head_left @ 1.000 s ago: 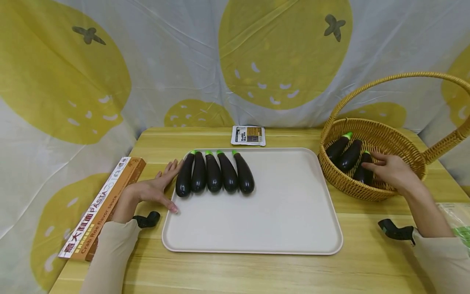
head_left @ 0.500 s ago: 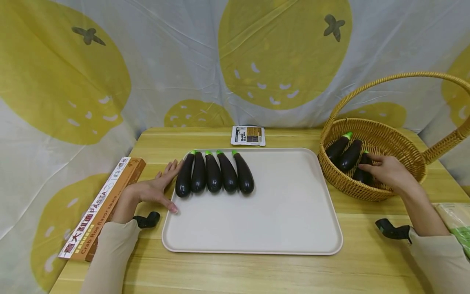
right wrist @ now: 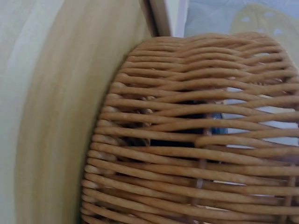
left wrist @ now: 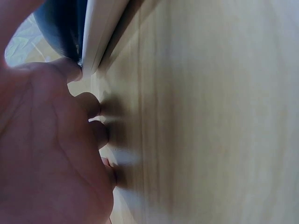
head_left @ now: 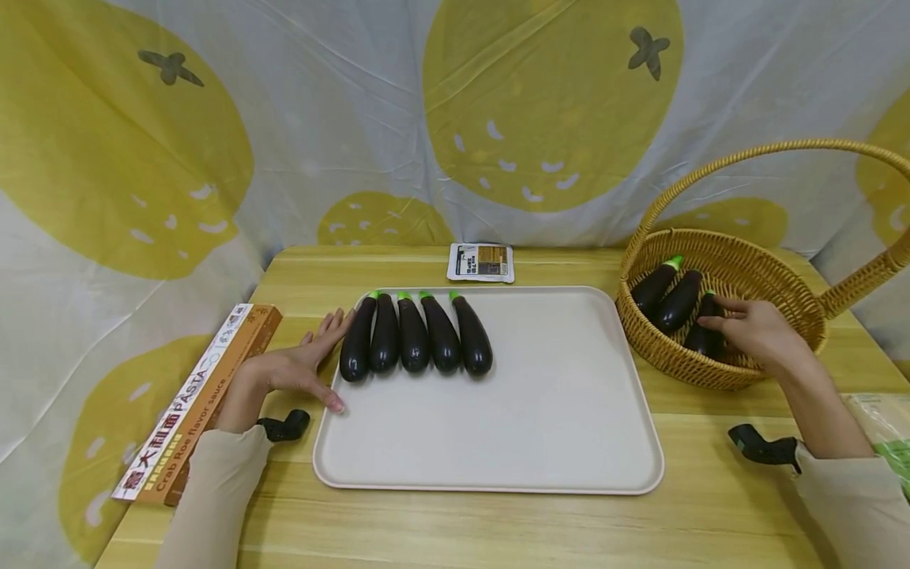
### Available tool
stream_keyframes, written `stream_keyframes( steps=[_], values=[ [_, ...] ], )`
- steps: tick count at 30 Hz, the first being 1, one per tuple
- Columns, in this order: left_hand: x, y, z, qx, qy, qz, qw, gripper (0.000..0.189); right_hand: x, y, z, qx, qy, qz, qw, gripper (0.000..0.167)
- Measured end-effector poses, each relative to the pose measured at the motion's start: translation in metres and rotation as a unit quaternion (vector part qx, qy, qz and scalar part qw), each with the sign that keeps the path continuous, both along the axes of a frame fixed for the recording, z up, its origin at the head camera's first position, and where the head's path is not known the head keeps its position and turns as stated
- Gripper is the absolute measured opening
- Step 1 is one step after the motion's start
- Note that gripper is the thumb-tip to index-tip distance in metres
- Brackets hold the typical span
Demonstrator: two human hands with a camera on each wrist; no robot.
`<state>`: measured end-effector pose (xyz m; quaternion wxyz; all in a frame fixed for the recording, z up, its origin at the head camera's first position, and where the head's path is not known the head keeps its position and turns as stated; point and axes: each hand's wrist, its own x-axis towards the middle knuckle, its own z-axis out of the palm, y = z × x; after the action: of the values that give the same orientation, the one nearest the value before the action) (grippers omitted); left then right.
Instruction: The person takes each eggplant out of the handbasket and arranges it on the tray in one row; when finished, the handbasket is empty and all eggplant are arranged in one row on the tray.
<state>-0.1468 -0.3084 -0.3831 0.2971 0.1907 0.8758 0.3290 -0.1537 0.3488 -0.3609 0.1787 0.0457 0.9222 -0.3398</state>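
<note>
A white tray [head_left: 562,411] holds a row of several dark eggplants [head_left: 415,340] with green stem ends along its back left. My left hand [head_left: 295,371] rests at the tray's left edge, fingers spread, thumb over the rim, forefinger by the leftmost eggplant. In the left wrist view, the other fingertips [left wrist: 99,134] touch the wooden table. My right hand [head_left: 764,336] reaches into a wicker basket [head_left: 657,352] and holds an eggplant [head_left: 702,341] near its stem end. Two more eggplants [head_left: 677,302] lie to its left. Basket weave [right wrist: 196,177] hides the right hand in its wrist view.
The basket's tall arched handle [head_left: 768,146] rises at the right. A pasta box [head_left: 202,403] lies left of the left forearm. Behind the tray is a small flat packet [head_left: 480,262]. A clear and green package [head_left: 885,427] lies partly behind the right sleeve. A patterned curtain [head_left: 355,118] hangs behind.
My right hand has shifted slightly to the left on the eggplant in the basket. The left hand, the tray and the row of eggplants have not moved.
</note>
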Motion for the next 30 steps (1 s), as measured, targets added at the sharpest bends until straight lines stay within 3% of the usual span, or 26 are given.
stream_keyframes(
  steps=[6,14,19,23,30],
  values=[
    [0.000,0.000,0.001,-0.001,0.001,0.001,1.0000,0.151,0.001,0.011,0.011,-0.012,0.009,-0.014,0.9998,0.072],
    [0.001,0.000,0.001,-0.002,0.003,0.000,1.0000,0.150,0.000,0.017,0.024,-0.085,0.018,-0.031,0.9957,0.070],
    [0.001,0.000,0.000,-0.003,0.004,-0.001,1.0000,0.151,0.000,0.013,0.027,-0.103,0.037,-0.031,0.9935,0.071],
    [0.001,0.000,0.000,-0.003,0.005,-0.002,1.0000,0.151,0.004,0.007,0.031,-0.108,0.046,0.002,0.9931,0.066],
    [0.000,0.001,0.000,-0.004,0.004,0.001,1.0000,0.151,0.014,-0.013,0.035,-0.154,0.049,0.077,0.9839,0.050]
  ],
)
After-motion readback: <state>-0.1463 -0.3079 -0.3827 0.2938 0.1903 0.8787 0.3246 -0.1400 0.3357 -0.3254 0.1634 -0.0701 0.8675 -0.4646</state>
